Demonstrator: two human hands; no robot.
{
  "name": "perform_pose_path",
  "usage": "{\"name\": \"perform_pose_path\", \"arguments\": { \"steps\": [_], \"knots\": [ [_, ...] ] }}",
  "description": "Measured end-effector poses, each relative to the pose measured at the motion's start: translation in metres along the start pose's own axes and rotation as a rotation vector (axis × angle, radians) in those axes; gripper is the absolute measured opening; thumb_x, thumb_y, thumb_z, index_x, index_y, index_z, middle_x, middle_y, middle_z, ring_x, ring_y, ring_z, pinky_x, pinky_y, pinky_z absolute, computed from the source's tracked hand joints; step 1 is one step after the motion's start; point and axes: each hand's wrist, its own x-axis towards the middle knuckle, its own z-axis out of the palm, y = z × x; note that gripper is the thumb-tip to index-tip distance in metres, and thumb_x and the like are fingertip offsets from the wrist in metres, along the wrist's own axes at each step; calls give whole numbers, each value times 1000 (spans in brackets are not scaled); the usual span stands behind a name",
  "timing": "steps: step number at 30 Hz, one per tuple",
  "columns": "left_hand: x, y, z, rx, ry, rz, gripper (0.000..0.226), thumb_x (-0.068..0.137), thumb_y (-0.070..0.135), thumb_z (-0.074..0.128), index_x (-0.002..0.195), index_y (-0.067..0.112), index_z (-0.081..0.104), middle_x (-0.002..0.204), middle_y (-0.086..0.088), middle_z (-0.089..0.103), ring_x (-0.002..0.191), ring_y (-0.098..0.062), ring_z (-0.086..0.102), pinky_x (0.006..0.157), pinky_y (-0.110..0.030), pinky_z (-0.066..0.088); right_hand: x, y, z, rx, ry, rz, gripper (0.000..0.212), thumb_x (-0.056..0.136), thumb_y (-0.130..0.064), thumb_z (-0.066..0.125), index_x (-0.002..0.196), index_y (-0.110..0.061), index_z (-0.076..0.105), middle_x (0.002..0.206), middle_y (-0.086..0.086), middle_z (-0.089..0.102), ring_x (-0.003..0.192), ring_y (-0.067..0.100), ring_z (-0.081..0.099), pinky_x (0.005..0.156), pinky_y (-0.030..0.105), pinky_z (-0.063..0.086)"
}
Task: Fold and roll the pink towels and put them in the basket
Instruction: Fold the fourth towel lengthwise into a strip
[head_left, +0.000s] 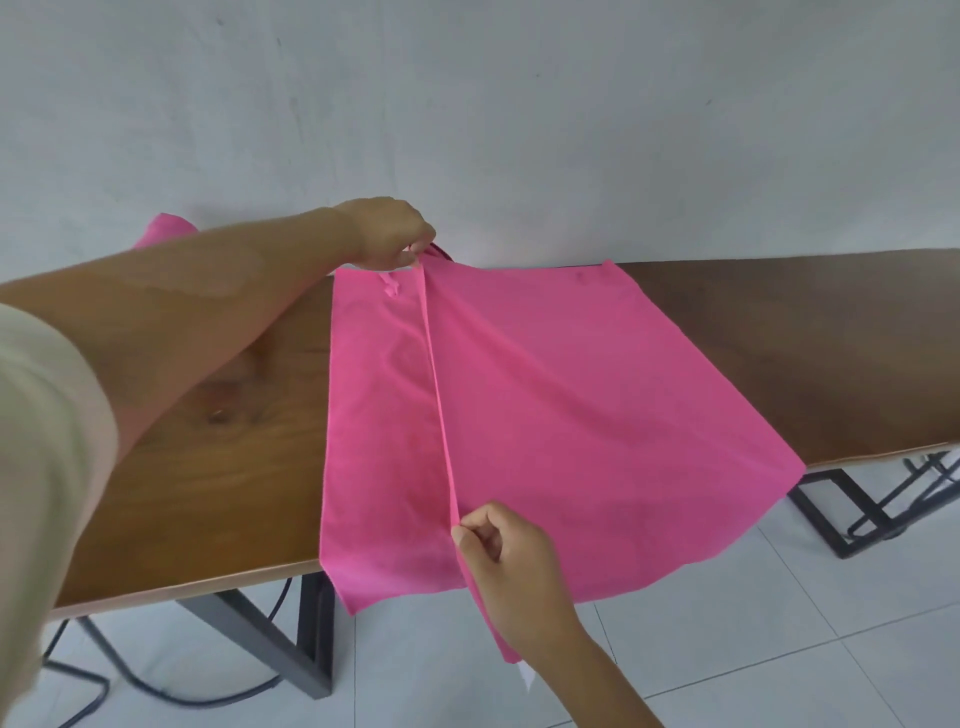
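The left hand (389, 234) reaches to the far side and pinches the far end of a raised edge between thumb and curled fingers. The right hand (511, 561) pinches the near end of the same edge just past the table's front. Between them the edge runs as one taut, straight line, which looks like the point of the two-ended grip: holding both ends lets the person carry one side of the pink towel (597, 405) over in a lengthwise fold without it sagging or skewing. The towel lies spread across the wooden table (208, 415), its near part hanging over the front edge, with the right-hand portion flat and the narrower left strip lying under the lifted edge. By this judgement the folding has only begun, and rolling is not yet possible. Behind the left forearm a second pink cloth (163, 228) peeks out near the wall (467, 104) (probably another towel, though too little shows to be sure). The left fingertips are partly hidden by the fabric, so exactly how many layers they hold cannot be told. A small white tag (527, 678) seems to hang below the right wrist, blurred. A pale sleeve (47, 441) fills the left edge. The basket is nowhere in view. Dark table legs (311, 639) and a cable (156, 691) are cut off at the frame over the tiled floor (779, 623).
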Motion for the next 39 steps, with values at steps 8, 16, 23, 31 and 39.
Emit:
{"name": "perform_pose_path", "arguments": {
  "steps": [8, 16, 23, 31, 39],
  "knots": [
    [-44, -41, 33, 1, -24, -33, 12, 98, 19, 54, 104, 11, 60, 100, -7, 58, 84, -25, 46, 79, -40, 48, -1, -24, 62, 0, -45, -16, 20, 96, -24, 62, 77, -20, 59, 65, -2, 56, 59, 7, 47, 61, 34, 44],
    [-88, -49, 90, -88, -191, -128, 36, 102, 36, 50, 108, 3, 61, 109, -15, 63, 97, -34, 60, 81, -38, 47, 0, -22, 125, -55, -119, 40, 18, 96, -24, 61, 79, -22, 59, 63, -13, 54, 59, 8, 47, 59, 27, 40],
    [-127, -37, 163, -120, -297, -119, 56, 98, 59, 51, 110, 5, 58, 114, -16, 61, 113, -34, 52, 99, -42, 45, -1, -21, 168, -140, -336, 117, 22, 100, -29, 49, 109, -29, 68, 90, -15, 72, 70, -3, 58, 66, 19, 46],
    [-176, -23, 196, -295, -279, -120, 64, 96, 61, 53, 129, 6, 55, 129, -11, 55, 126, -28, 46, 106, -43, 44, -1, -20, 164, -254, -360, 103, 21, 102, -30, 50, 111, -28, 68, 99, -16, 73, 91, -1, 68, 81, 23, 56],
    [-208, 6, 209, -381, -229, -41, 88, 97, 63, 49, 161, 10, 18, 168, -7, 18, 154, -24, 15, 125, -38, 23, 9, -12, 136, -328, -291, 66, 18, 102, -34, 52, 107, -31, 69, 96, -22, 71, 93, -3, 67, 85, 22, 54]
  ]
}}
